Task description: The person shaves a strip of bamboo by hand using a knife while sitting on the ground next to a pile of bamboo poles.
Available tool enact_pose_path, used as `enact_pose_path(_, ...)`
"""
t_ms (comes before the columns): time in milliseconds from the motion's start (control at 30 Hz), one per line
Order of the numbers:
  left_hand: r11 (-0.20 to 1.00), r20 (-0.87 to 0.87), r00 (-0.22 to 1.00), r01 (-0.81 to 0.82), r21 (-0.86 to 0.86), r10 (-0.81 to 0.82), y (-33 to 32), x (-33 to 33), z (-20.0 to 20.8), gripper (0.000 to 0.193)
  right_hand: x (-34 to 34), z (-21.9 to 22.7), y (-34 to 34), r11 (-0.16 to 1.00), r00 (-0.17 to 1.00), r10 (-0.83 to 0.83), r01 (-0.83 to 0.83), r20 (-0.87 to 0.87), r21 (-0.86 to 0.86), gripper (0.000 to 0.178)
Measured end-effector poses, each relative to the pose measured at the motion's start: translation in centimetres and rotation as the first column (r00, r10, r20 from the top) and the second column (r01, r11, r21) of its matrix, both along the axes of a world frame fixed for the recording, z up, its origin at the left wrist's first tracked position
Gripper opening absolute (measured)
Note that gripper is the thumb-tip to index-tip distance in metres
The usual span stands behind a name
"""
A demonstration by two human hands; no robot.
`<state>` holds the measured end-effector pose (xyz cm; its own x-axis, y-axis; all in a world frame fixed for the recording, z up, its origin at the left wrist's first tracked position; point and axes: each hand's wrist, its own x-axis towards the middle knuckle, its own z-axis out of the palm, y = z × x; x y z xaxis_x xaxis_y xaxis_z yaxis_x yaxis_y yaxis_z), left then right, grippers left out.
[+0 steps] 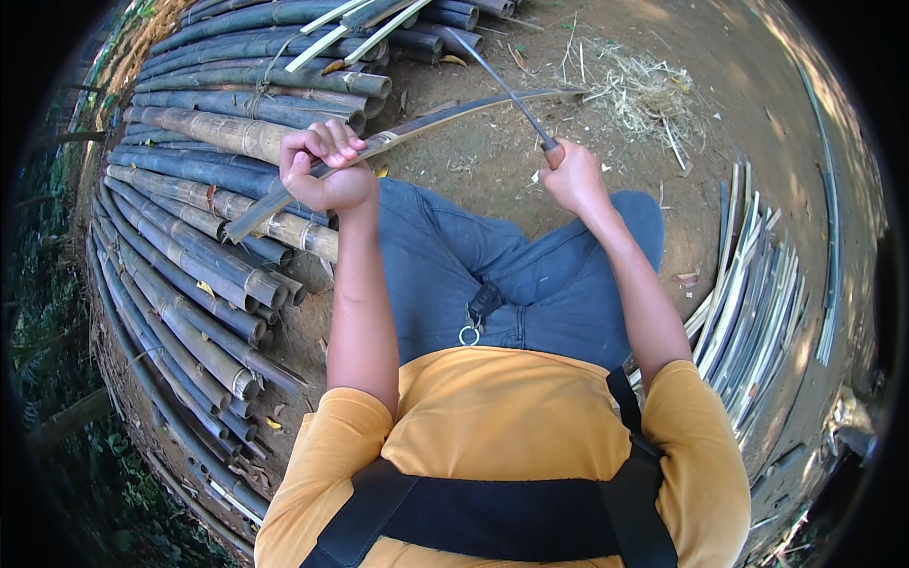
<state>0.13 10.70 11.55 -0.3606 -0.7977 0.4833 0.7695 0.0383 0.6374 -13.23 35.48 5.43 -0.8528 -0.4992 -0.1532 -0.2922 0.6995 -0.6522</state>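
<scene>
My left hand (pixel 329 168) is closed around a long split bamboo strip (pixel 436 120). One end of the strip sticks out to the lower left past my wrist, and the other curves away to the right over the ground. In my right hand (pixel 574 178) is a knife (pixel 511 95) with a short brown handle and a long, thin blade pointing up and to the left. The blade crosses the strip in the picture; whether they touch I cannot tell. My legs in blue trousers (pixel 445 256) are folded beneath both hands.
Stacked bamboo poles (pixel 199 218) fill the left side and reach the far left. Pale split strips (pixel 355 33) lie on the far poles. A heap of shavings (pixel 649 90) rests on the dirt ahead. Beside my right leg is a bundle of thin bamboo strips (pixel 748 312).
</scene>
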Motion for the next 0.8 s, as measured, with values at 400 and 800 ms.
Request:
enact_pose_path(400, 0.999, -0.002, 1.0, -0.019, 0.03, 0.019, 0.5, -0.1, -0.3, 0.022, 9.7, 4.5, -0.2, 0.982, 0.992, 0.08, -0.061, 0.1, -0.18, 0.023)
enact_pose_path(800, 0.996, -0.017, 0.997, -0.073, 0.057, 0.074, 0.1, 0.7, -1.2, 0.023, 8.3, 2.3, -2.2, 0.991, 1.0, 0.011, -0.01, -0.006, 0.134, 0.018)
